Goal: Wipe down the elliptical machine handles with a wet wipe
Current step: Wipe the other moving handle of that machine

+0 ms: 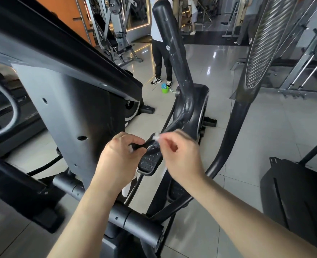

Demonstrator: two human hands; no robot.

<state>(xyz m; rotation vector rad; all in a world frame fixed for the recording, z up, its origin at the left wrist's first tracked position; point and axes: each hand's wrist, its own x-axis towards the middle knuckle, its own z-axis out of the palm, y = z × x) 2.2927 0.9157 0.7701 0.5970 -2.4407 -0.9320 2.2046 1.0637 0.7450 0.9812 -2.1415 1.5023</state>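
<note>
Both hands are curled in pinches. The right hand (180, 155) nips one end of a thin, whitish, half-transparent wet wipe (154, 141) between thumb and fingertips. The left hand (120, 155) has its fingers closed on the other end, though blur makes that side less sure and only a small white scrap shows there. The wipe hangs stretched between the hands, in the air above the black studded foot pedal (150, 163), touching no part of the machine.

By the look of it, the step in hand is spreading the wipe open before any wiping. The tall black rounded handle with pale scuff marks (167, 34) stands ahead, well apart from the hands, and the curved handle with a ribbed grey grip (263, 43) rises on the right.

To do it well, I would open the sheet fully and lay it flat in one palm. Then wrap it round the scuffed handle at the top and draw downward with a firm squeeze — turning to a fresh face for the ribbed grip, where grime likely sits in the grooves.

A small green bucket (165, 89) stands on the grey tiled floor (265, 136) beyond, beside a standing person (161, 58).
</note>
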